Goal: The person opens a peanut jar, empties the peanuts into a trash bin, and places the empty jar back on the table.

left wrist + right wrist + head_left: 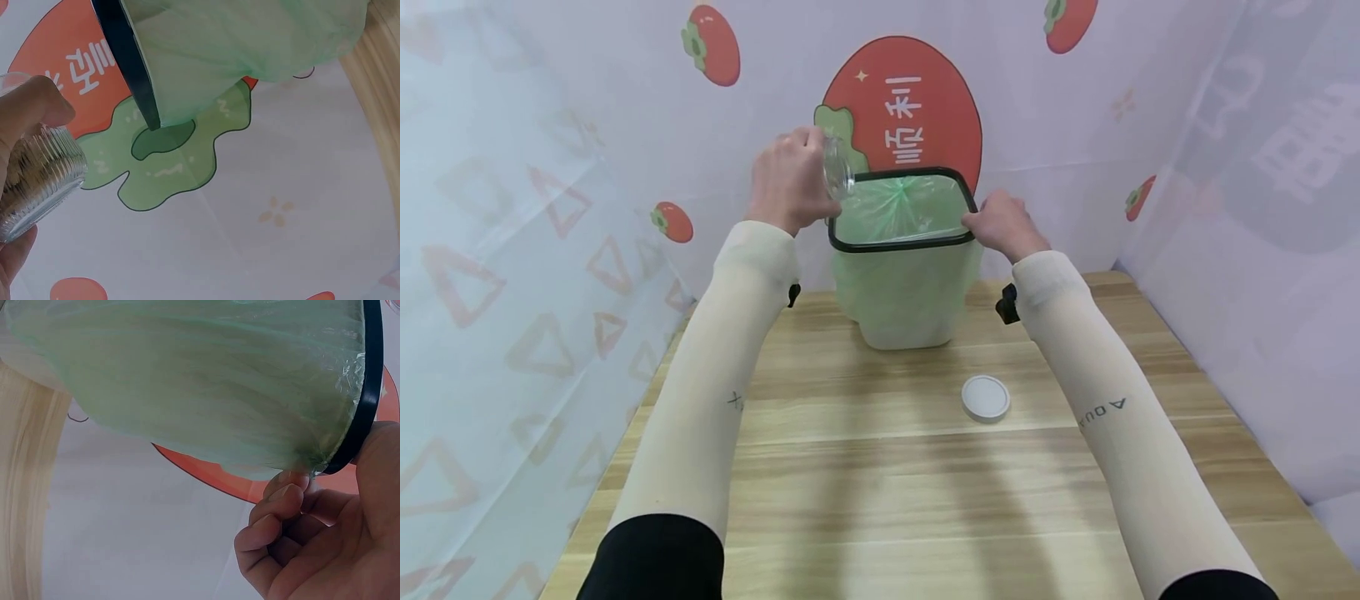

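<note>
A pale trash can [910, 300] with a black rim [917, 245] stands at the back of the table, lined with a green plastic bag [887, 208] that hangs over its outside. My left hand [793, 179] grips a clear ribbed glass jar [837, 169], tilted with one end toward the bin's left rim. In the left wrist view the jar [44, 178] sits between thumb and fingers; whether anything is inside cannot be made out. My right hand [1006, 223] pinches the rim and bag at the bin's right corner, fingers curled below it.
A round white lid [986, 397] lies on the wooden table [865, 483] in front of the bin, toward the right. Printed fabric walls [1060, 125] enclose the table at the back and on both sides.
</note>
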{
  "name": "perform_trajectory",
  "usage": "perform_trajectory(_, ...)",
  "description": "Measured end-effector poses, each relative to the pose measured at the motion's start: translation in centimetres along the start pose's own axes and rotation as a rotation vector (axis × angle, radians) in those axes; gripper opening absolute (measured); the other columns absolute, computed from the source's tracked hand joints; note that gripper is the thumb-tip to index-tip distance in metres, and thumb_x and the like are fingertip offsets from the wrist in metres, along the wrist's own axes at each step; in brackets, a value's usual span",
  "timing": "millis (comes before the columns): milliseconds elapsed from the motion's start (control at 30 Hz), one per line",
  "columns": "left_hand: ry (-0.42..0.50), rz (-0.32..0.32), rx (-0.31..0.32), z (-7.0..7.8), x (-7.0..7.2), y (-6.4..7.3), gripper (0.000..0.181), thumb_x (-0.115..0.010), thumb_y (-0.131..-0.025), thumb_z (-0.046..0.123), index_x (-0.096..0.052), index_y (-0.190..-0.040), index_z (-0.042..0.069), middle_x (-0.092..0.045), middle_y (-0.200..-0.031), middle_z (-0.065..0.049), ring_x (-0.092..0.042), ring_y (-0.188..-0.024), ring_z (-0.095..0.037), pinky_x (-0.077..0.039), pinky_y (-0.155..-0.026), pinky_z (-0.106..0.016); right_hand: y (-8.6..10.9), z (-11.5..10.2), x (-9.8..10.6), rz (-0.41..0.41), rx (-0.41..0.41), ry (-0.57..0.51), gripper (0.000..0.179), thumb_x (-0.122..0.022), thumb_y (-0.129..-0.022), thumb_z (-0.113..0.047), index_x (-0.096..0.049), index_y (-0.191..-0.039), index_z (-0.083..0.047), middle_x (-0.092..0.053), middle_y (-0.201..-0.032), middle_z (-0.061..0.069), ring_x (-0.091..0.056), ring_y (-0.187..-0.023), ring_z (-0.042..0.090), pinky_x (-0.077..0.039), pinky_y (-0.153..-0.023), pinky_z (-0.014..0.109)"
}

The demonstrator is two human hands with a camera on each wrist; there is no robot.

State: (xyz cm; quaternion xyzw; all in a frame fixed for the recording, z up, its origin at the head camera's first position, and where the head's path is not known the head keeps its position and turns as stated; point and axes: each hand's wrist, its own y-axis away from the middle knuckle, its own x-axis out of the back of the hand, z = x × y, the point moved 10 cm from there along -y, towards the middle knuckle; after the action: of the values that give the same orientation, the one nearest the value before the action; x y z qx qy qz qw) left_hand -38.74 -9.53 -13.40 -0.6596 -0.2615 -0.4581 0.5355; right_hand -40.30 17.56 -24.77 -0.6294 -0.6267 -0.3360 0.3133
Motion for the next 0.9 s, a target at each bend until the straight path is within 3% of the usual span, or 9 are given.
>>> perform_trajectory(467,-0.128,-0.008,-0.092,1.9,-0.7,-0.5,0.069,-0.081,-0.085,0.019,-0.052,-0.144,-0.003,-0.062,-0.146,-0.024,-0.061,-0.132,-0.043,-0.06,-0.099,-0.057,0.2,0.2,-0.1,-0.011,-0.022,0.004,0.043,-0.049,-0.106,-0.032,-0.039,-0.07,-0.013,-0.027,-0.059,-0.005,-0.033,-0.058,0.017,-0.038,-0.065,0.036)
perform_trajectory(900,-0.174,0.01,-0.141,3.0,-0.6,-0.9,0.069,-0.079,-0.087,0.012,-0.049,-0.148,-0.002,-0.058,-0.15,-0.022,-0.054,-0.141,-0.039,-0.054,-0.109,-0.054,0.0,0.2,-0.2,-0.004,-0.018,0.019,0.041,-0.048,-0.106,-0.033,-0.039,-0.071,-0.013,-0.029,-0.061,-0.004,-0.036,-0.062,0.019,-0.038,-0.066,0.036)
